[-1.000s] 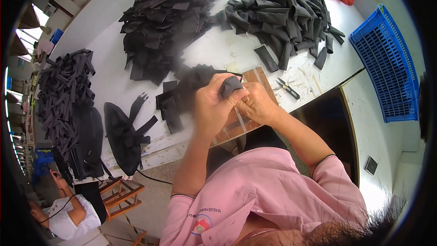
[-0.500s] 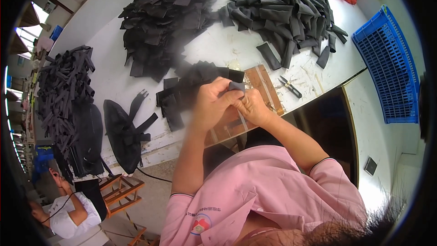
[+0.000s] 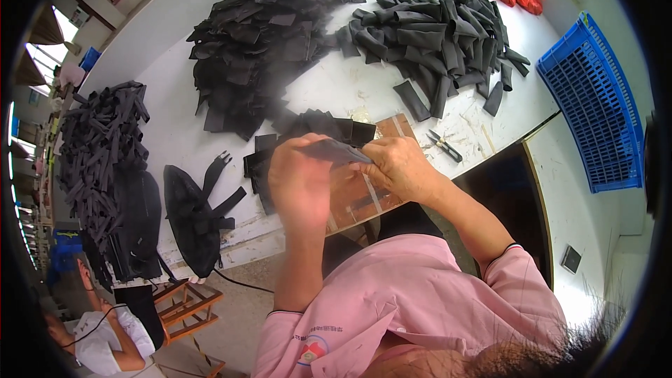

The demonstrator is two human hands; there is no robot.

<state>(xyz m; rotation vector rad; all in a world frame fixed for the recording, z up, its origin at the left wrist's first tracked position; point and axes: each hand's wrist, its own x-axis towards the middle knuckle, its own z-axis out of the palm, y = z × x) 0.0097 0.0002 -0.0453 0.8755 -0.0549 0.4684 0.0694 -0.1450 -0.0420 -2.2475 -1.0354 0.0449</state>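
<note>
The right hand [image 3: 400, 168] grips black fabric [image 3: 337, 152], the blurred left hand [image 3: 299, 180] against it.

The person is wearing a pink shirt [image 3: 427, 287] whose soft cloth is creasing into loose folds across the chest and belly. Its short sleeves are ending above the elbows, and a narrow dark trim [image 3: 502, 255] is edging the right cuff; a similar dark edge is showing on the left one. A buttoned placket is running down the front, and the neck is gaping open. On the left chest a round badge [image 3: 313, 351] is displaying a red shape inside a pale ring, and a row of small dark lettering [image 3: 332, 330] is sitting just beside it. Dark trousers [image 3: 411, 220] are peeking out beyond the shirt's lower edge. Loose strands of hair [image 3: 581, 346] are fraying across the lower right. Both forearms are showing bare.
</note>
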